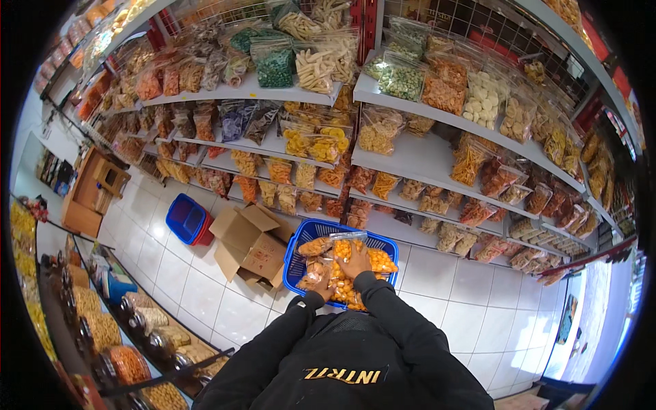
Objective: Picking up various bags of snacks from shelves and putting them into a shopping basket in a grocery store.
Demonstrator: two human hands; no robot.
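Observation:
In front of me a blue plastic basket holds several clear bags of snacks. My right hand grips the upper part of a bag of orange snack pieces, fingers bent over the plastic. At the same bag's lower left side is my left hand, closed on its edge, its fingers partly hidden. Left of this bag lie bags of brown snacks. Another bag of orange snack pieces rests against the basket's right side.
An opened cardboard box stands just left of the basket. Beyond it are stacked blue and red baskets on the tiled floor. Shelves packed with bagged snacks rise ahead; jars of snacks stand at my lower left.

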